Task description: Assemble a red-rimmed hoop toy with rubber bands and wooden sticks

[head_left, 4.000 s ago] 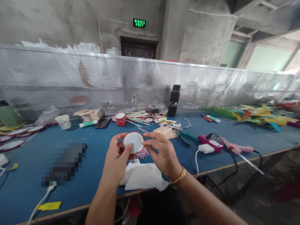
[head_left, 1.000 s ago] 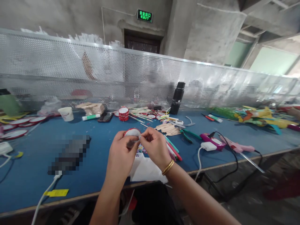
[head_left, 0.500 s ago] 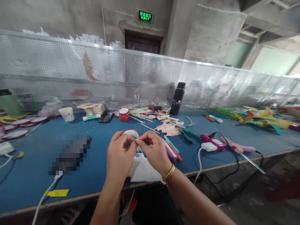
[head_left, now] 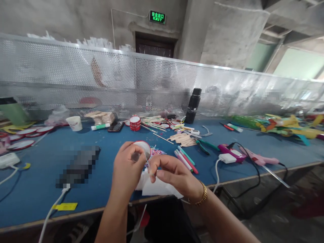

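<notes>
My left hand (head_left: 129, 163) is closed in a pinch on a thin pale strip (head_left: 147, 161), which points down and to the right. My right hand (head_left: 174, 172) is beside the strip's lower end, its fingers curved and thumb slightly apart; whether a fingertip touches the strip is hard to see. Behind my left fingers is a round white disc with a red rim (head_left: 143, 147), partly hidden. Small pink and purple pieces (head_left: 157, 152) lie just beyond my right hand. A white sheet (head_left: 158, 187) rests below both hands at the table edge.
Several markers (head_left: 187, 160), wooden sticks (head_left: 183, 138), green-handled pliers (head_left: 202, 147) and a pink glue gun (head_left: 258, 157) lie to the right. A black bottle (head_left: 193, 106) and a stack of red-rimmed discs (head_left: 135, 123) stand behind. A phone (head_left: 79, 167) with a cable lies left.
My right hand has come away from the left fingertips, moving down and right with its wrist turned. The strip now shows between the hands, and more small coloured pieces are visible.
</notes>
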`<state>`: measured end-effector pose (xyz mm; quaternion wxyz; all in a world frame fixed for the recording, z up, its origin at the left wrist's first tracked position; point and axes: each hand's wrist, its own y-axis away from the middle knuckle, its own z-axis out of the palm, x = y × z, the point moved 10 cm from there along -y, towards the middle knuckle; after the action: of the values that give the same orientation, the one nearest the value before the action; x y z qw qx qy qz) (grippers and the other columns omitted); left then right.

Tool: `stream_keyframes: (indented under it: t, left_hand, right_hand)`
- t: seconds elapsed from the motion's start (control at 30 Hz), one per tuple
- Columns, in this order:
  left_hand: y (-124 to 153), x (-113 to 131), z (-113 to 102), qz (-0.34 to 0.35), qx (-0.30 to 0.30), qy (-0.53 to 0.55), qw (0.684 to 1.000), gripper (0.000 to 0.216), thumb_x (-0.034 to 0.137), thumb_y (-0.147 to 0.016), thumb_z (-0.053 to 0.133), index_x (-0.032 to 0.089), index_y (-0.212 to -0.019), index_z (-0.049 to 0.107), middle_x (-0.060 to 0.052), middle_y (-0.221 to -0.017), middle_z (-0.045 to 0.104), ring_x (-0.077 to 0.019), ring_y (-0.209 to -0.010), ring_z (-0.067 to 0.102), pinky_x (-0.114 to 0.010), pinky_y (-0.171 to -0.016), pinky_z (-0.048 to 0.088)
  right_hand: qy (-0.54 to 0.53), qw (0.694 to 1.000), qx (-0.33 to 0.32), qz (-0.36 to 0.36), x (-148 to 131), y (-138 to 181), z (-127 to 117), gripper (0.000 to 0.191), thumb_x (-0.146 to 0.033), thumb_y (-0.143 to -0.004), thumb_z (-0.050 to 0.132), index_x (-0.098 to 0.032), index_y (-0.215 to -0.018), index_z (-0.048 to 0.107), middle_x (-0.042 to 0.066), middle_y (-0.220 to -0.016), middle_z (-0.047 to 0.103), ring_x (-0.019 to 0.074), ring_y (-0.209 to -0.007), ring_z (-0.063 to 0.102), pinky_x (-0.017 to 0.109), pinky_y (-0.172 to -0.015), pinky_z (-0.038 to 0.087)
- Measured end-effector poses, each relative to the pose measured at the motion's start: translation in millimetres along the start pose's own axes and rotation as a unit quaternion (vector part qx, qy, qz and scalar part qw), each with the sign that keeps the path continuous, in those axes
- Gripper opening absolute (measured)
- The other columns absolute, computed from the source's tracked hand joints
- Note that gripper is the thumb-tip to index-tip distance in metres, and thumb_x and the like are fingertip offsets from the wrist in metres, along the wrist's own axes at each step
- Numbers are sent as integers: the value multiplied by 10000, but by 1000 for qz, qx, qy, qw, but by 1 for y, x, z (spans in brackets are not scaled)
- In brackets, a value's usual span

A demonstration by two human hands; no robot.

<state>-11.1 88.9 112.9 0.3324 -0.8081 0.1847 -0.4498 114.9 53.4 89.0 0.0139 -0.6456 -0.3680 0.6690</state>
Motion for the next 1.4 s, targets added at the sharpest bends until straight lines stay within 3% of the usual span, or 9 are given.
stream_keyframes:
  t: [0.2,0.3,0.4,0.5,0.57,0.73,0.97,1.17,1.4]
  left_hand:
    - [5,-7,24,-51,-100,126,986,120,280,-802,599,220,-810,702,-56,-978,659,-202,-895,628,-324,-744,537]
    - [7,-26,24,-100,-116,164,974,154,256,-803,585,225,-919,681,-74,-1125,647,-205,-918,639,-312,-682,571]
    - [6,-37,16,-122,-103,167,973,202,229,-811,562,228,-991,653,-77,-1164,661,-219,-956,646,-335,-701,588]
    - [5,-36,5,-111,-69,143,981,374,198,-803,580,241,-1171,637,-64,-1230,670,-226,-1070,640,-392,-897,565]
    - [4,-32,0,-99,-48,134,985,483,183,-794,599,251,-1271,610,-52,-1332,637,-221,-1153,616,-396,-1003,516]
    - [9,-40,7,-144,-67,183,970,445,245,-798,630,238,-1243,617,-56,-1226,674,-215,-1007,660,-326,-779,565]
    - [8,-48,0,-177,-17,194,965,260,314,-750,705,205,-946,573,17,-838,657,-152,-726,604,-272,-660,481]
    - [10,-47,4,-188,-33,179,965,200,321,-762,673,216,-790,506,67,-633,531,-119,-568,487,-239,-532,375]
    - [11,-35,13,-154,-63,209,964,289,339,-813,648,213,-1052,546,10,-820,665,-170,-731,614,-282,-660,471]
  right_hand:
    - [42,993,106,-42,10,-3,-33,345,-388,-962,574,-314,-1281,685,-21,-788,611,100,-634,521,282,-710,523]
    - [71,974,208,-50,14,8,-61,436,-335,-934,615,-344,-1370,609,-24,-844,660,73,-553,517,245,-586,523]
    - [163,954,245,-59,11,17,-71,641,-295,-843,745,-345,-1444,527,-8,-915,710,86,-561,568,254,-569,544]
    - [281,934,209,-76,6,17,-61,782,-323,-800,814,-333,-1496,457,42,-1031,751,186,-819,706,400,-850,588]
    - [344,918,179,-80,5,14,-50,845,-377,-796,822,-335,-1526,400,75,-1166,736,259,-1059,702,498,-1030,507]
    - [455,875,150,-76,8,8,-28,911,-484,-780,815,-311,-1538,339,127,-1432,593,333,-1298,578,555,-1106,410]
    - [514,839,152,-97,6,5,-13,863,-506,-781,802,-236,-1476,369,143,-1422,594,336,-1302,564,539,-1107,379]
    - [527,832,137,-108,1,0,-7,811,-532,-777,796,-232,-1424,409,144,-1377,624,325,-1284,579,536,-1135,323]
    - [532,833,113,-103,-2,-5,-7,780,-519,-722,844,-232,-1337,458,128,-1341,644,314,-1271,587,545,-1167,245]
